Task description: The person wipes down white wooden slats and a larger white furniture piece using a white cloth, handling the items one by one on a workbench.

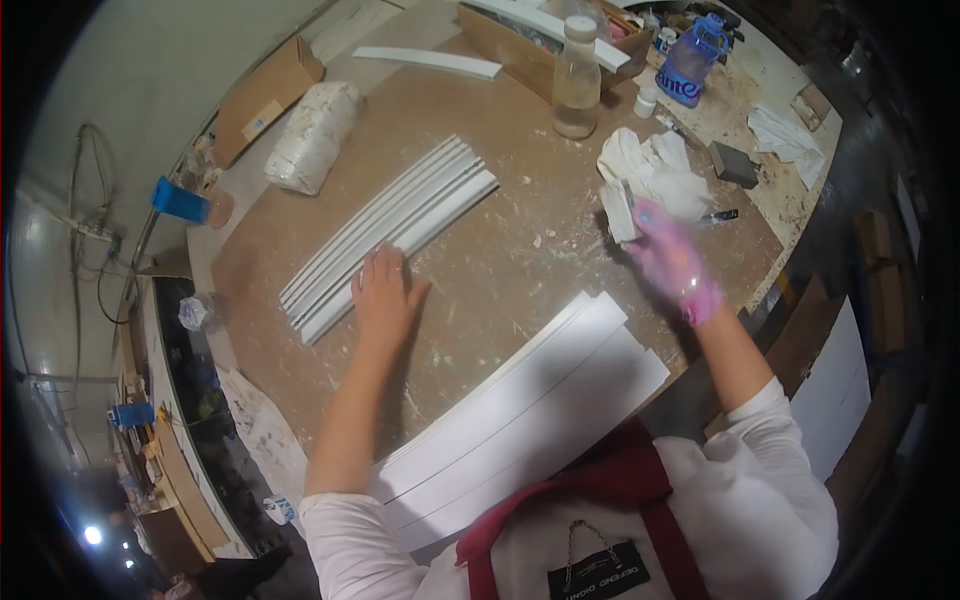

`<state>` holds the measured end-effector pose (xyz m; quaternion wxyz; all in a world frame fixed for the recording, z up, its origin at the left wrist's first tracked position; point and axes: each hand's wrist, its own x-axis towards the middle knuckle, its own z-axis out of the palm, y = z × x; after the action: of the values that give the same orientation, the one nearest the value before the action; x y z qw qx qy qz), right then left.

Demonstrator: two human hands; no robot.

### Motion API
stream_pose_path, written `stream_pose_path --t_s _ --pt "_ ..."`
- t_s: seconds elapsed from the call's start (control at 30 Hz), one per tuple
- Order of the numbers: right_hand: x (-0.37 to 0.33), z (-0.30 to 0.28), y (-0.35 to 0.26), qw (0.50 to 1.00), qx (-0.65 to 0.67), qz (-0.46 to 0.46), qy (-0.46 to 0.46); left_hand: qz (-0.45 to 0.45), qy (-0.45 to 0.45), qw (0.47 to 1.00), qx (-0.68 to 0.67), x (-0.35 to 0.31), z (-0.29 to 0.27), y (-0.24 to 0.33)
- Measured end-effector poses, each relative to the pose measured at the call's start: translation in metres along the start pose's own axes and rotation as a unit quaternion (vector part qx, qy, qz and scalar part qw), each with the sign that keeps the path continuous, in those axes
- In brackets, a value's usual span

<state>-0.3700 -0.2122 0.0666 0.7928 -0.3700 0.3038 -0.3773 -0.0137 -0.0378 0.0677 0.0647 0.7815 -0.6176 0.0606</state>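
My left grip (384,292) lies released on the strips (425,222); my gloved right grip (670,252) clasps a pale block (620,217).

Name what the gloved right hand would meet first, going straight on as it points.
Most likely the crumpled white cloth just ahead of the right hand; depth is unclear, so they may already touch.

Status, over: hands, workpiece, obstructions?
Left hand open, fingers on white strips. Pink-gloved right hand gripping pale piece, kind unclear. Strips lying side by side. Crumpled white cloth crowding right hand.
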Motion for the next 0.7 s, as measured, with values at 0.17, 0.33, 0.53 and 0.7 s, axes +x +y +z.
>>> stream_pose_path --t_s 0.17,0.33,0.53,0.7 --pt "0.06 0.03 -0.002 0.973 -0.226 -0.02 -0.031 0.034 -0.003 0.996 -0.081 0.014 -0.009 -0.002" --pt "0.098 0.067 -0.001 0.955 -0.288 -0.014 -0.064 0.09 -0.02 0.993 -0.073 0.011 0.008 -0.007" --pt "0.103 0.066 0.011 0.96 -0.275 -0.014 -0.048 0.011 -0.008 1.0 -0.016 -0.004 0.016 -0.003" --pt "0.11 0.064 0.018 0.964 -0.264 0.0 -0.029 -0.003 0.019 1.0 0.022 0.003 0.017 -0.022"
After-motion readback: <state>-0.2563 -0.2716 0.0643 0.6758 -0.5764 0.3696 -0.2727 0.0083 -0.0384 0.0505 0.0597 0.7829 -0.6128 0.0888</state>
